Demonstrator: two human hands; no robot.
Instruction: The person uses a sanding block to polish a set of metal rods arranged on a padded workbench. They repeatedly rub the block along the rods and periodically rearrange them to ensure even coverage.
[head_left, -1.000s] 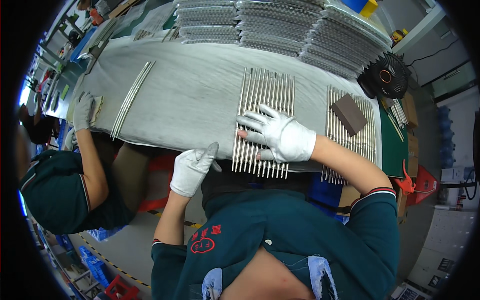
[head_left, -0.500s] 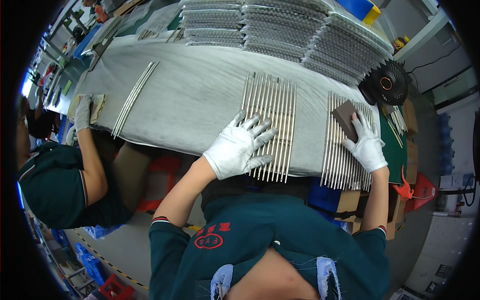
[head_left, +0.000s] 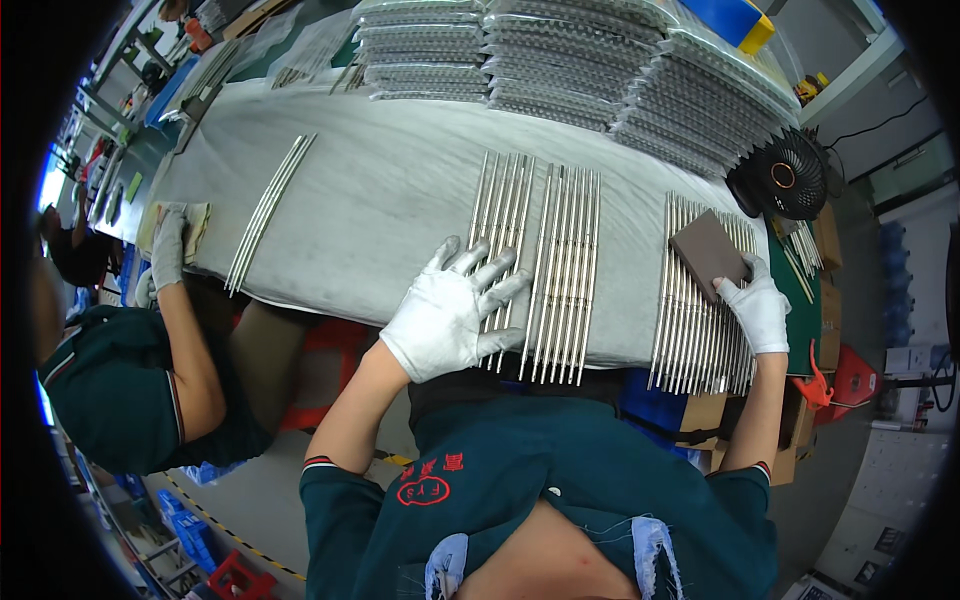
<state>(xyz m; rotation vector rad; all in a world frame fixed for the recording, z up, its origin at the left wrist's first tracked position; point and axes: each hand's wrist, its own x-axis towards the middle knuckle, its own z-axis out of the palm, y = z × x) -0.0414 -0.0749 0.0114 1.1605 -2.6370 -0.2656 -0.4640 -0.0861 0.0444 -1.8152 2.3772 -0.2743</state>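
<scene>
My left hand (head_left: 450, 312), in a white glove greyed at the fingertips, lies with fingers spread over a narrow group of thin metal rods (head_left: 503, 200). Just to its right, across a small gap, a second group of metal rods (head_left: 566, 270) lies side by side. Gloved as well, my right hand (head_left: 758, 312) has its thumb and fingers closed at the near right corner of a flat brown rectangular block (head_left: 708, 254). The block is over a wider row of metal rods (head_left: 690, 340) at the right; whether it touches them I cannot tell.
Several rods (head_left: 268, 215) lie farther left on the grey cloth-covered table (head_left: 385, 180). A co-worker's gloved hand (head_left: 170, 245) rests on a folded cloth at the far left. Plastic-wrapped stacks (head_left: 560, 70) line the back. A black fan (head_left: 780, 175) stands at the right.
The middle rods have parted into two groups, the left one shifted left under my left hand. My right hand has gone from lying on the brown block to gripping its near corner.
</scene>
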